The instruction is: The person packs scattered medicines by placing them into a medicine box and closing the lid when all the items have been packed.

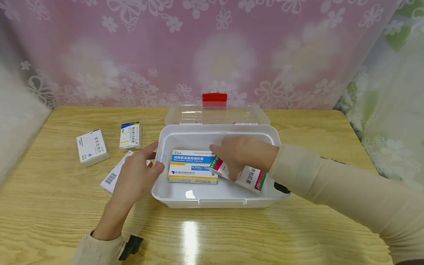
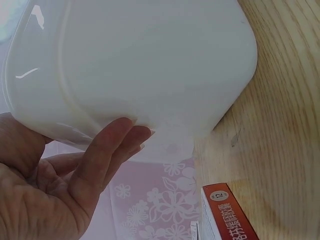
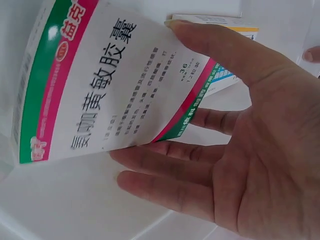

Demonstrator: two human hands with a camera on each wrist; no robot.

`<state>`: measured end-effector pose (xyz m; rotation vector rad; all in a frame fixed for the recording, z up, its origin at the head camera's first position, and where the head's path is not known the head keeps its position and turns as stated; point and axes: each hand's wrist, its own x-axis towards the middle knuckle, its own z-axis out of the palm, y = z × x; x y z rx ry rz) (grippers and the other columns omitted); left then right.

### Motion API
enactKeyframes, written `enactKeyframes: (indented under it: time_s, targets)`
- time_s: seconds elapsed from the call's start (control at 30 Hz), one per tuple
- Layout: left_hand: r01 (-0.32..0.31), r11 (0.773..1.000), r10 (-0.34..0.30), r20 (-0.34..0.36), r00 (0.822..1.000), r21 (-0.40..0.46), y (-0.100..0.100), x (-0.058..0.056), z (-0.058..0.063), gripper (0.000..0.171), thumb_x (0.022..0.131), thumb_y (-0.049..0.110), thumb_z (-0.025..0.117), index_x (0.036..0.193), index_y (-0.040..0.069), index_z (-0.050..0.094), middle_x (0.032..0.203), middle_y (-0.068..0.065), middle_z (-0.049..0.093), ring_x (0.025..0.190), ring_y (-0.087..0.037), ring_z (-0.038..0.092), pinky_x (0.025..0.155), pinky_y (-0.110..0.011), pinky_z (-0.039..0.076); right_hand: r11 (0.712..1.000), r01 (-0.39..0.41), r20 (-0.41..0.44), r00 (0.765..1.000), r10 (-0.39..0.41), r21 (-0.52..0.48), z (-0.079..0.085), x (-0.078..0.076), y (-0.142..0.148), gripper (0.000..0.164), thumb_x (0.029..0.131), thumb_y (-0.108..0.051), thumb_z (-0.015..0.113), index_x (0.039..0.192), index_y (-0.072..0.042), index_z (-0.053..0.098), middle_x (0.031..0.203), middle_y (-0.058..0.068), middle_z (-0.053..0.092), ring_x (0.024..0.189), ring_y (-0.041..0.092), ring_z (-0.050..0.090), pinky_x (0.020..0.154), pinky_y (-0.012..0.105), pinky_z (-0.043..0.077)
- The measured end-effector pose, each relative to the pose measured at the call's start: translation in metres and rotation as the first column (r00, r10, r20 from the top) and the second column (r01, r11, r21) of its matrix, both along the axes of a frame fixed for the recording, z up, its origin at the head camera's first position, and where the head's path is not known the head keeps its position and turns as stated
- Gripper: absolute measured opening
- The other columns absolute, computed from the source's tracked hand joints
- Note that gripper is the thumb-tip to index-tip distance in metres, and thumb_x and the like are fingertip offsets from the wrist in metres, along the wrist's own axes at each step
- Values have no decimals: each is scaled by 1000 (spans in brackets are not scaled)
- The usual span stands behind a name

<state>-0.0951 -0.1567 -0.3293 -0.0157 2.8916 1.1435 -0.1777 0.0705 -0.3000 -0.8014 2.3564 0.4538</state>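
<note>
A white plastic storage box [image 1: 235, 203] stands on the table with its clear lid [image 1: 185, 114] tipped back. My left hand [image 1: 135, 175] grips its left rim, the thumb at the edge and the fingers [image 2: 107, 145] against the outer wall. Inside the box, my right hand [image 1: 240, 151] holds a white medicine box [image 3: 107, 85] with green and pink bands, thumb on one edge and fingers along the opposite one. This carton is tilted, its near end overlapping a blue, white and yellow medicine box [image 1: 190, 167] that lies flat on the bottom.
On the table to the left are a white medicine box [image 1: 93, 147] and a smaller white-and-blue one [image 1: 131, 137]. An orange-and-white medicine box [image 2: 227, 212] lies beside the storage box, partly behind my left hand. A red latch [image 1: 215, 97] tops the lid, close to the pink floral curtain [image 1: 176, 48].
</note>
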Motion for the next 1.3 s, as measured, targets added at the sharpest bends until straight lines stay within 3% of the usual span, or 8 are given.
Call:
enactKeyframes:
  time_s: [0.2, 0.4, 0.8, 0.93, 1.03, 1.17, 1.3]
  targets:
    - [-1, 1000, 1, 9, 1000, 13, 0, 0, 1, 57, 88, 9, 52, 144, 5, 43, 115, -19, 64, 92, -30, 60, 74, -40, 48, 997, 80, 8, 997, -80, -8, 0, 2, -2, 94, 66, -36, 85, 145, -24, 35, 113, 6, 55, 99, 23, 56, 64, 37, 56]
    - [-3, 1000, 3, 13, 1000, 13, -1, -1, 0, 58, 87, 9, 52, 144, 6, 43, 112, -18, 65, 85, -27, 56, 65, -33, 44, 994, 110, 8, 994, -110, 2, -2, 1, -2, 80, 70, -41, 81, 134, -13, 43, 106, 4, 55, 93, 22, 57, 72, 33, 54]
    - [-5, 1000, 5, 22, 1000, 17, -1, -1, 0, 58, 87, 9, 53, 144, 6, 42, 114, -19, 64, 90, -29, 58, 73, -37, 46, 983, 182, 14, 983, -182, 21, 0, 2, -2, 79, 73, -40, 78, 135, -7, 43, 102, 7, 55, 90, 22, 56, 74, 33, 51]
    - [-4, 1000, 4, 17, 1000, 22, -1, -1, -1, 58, 87, 8, 53, 144, 5, 42, 113, -19, 65, 88, -29, 57, 70, -36, 45, 987, 156, 42, 987, -158, 34, 2, 5, -5, 88, 71, -38, 81, 143, -14, 38, 110, 7, 54, 96, 23, 54, 72, 34, 53]
    - [-5, 1000, 5, 15, 1000, 27, -1, -1, -1, 58, 87, 8, 53, 144, 5, 42, 112, -19, 65, 87, -28, 56, 70, -35, 45, 998, 61, 41, 997, -62, 24, 4, 7, -7, 94, 68, -34, 83, 147, -23, 35, 119, 6, 53, 101, 23, 51, 74, 38, 54]
    - [-8, 1000, 8, 11, 1000, 28, -1, -1, -1, 58, 87, 8, 53, 144, 5, 43, 111, -18, 66, 87, -28, 56, 71, -36, 45, 996, -72, -43, 997, 69, -61, 8, 9, -9, 93, 67, -30, 85, 147, -30, 37, 122, 5, 52, 100, 23, 51, 83, 43, 51]
    - [-8, 999, 7, 11, 1000, 32, -2, -1, -2, 58, 87, 9, 53, 144, 5, 43, 111, -18, 65, 89, -29, 57, 73, -37, 46, 983, -116, -91, 990, 104, -140, 5, 7, -13, 92, 71, -31, 83, 149, -30, 34, 126, 7, 50, 105, 26, 51, 91, 46, 46]
